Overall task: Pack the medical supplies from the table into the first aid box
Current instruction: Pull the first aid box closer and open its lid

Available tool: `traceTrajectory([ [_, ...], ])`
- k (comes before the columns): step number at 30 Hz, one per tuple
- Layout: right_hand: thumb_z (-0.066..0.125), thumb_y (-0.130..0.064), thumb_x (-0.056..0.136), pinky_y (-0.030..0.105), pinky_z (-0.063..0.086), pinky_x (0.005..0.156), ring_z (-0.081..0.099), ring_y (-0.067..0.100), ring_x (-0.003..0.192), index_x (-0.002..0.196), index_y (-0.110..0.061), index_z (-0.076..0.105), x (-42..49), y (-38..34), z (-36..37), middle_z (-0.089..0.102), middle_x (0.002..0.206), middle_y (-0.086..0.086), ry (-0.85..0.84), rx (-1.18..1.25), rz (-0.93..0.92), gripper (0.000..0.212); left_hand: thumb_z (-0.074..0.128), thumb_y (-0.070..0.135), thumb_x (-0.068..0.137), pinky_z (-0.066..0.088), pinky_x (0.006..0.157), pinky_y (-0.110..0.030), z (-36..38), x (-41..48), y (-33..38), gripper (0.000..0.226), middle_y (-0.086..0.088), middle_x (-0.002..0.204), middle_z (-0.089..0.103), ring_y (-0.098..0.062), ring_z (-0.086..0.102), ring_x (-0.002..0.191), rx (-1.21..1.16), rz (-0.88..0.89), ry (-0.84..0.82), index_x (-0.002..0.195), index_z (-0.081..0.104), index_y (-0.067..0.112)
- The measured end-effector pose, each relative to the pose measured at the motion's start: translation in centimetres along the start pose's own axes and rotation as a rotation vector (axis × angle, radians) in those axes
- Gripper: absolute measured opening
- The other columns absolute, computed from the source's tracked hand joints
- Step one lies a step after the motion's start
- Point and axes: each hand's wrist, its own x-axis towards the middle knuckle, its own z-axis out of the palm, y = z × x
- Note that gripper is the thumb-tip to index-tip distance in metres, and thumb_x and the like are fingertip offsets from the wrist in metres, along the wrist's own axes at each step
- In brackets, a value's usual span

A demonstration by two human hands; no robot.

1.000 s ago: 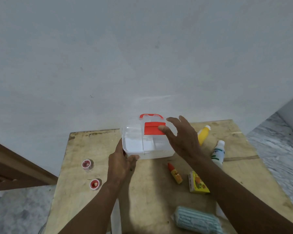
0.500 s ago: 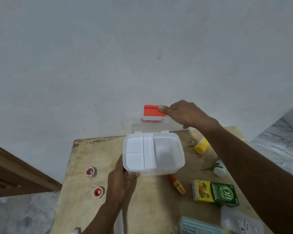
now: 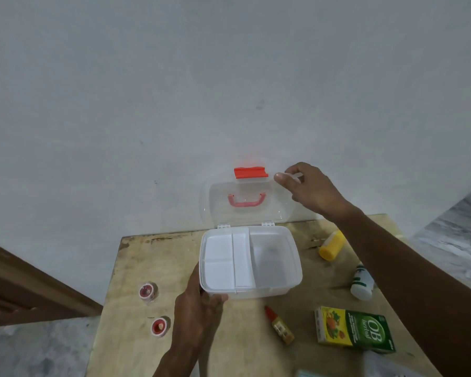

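Note:
The white first aid box (image 3: 294, 278) stands open on the wooden table (image 3: 245, 338), its divided compartments bare. Its clear lid (image 3: 218, 202), with a red handle and red latch, stands upright against the wall. My right hand (image 3: 307, 191) pinches the lid's upper right corner. My left hand (image 3: 199, 308) grips the box's front left corner. Around the box lie two tape rolls (image 3: 148, 292), a small red-capped bottle (image 3: 280, 326), a green and yellow carton (image 3: 356, 329), a yellow bottle (image 3: 331, 244) and a white bottle (image 3: 362, 284).
A grey wall rises directly behind the table. A pale blue pack (image 3: 307, 374) and a clear packet (image 3: 386, 368) peek in at the bottom edge. Brown wooden trim (image 3: 25, 289) runs along the left, and grey floor shows on both sides.
My right hand has swung the lid from shut to fully upright and shifted from the red latch to the lid's right corner. My left hand stays on the box.

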Motion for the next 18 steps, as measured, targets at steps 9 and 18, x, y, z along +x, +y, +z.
traceTrajectory([
  [9,0.066,-0.061,0.082,0.041,0.061,0.078,0.069,0.023,0.066,0.092,-0.019,0.066,0.0,0.1,-0.6,0.069,0.092,0.01,0.005,0.064,-0.06,0.043,0.08,0.006,0.077,0.046,0.075,-0.001,-0.3,-0.5,0.0,0.074,0.04,0.1,0.066,0.013,0.063,0.096,-0.002,-0.006,-0.009,0.131,0.048,0.045],
  [18,0.069,-0.06,0.08,0.041,0.062,0.078,0.07,0.024,0.068,0.097,-0.02,0.067,-0.2,0.2,-0.4,0.07,0.092,0.011,0.02,0.083,-0.053,0.043,0.098,0.03,0.052,0.058,0.084,-0.031,-1.7,0.3,2.6,0.101,0.011,0.122,0.065,-0.009,0.064,0.111,-0.057,0.102,-0.181,0.132,0.037,0.037],
])
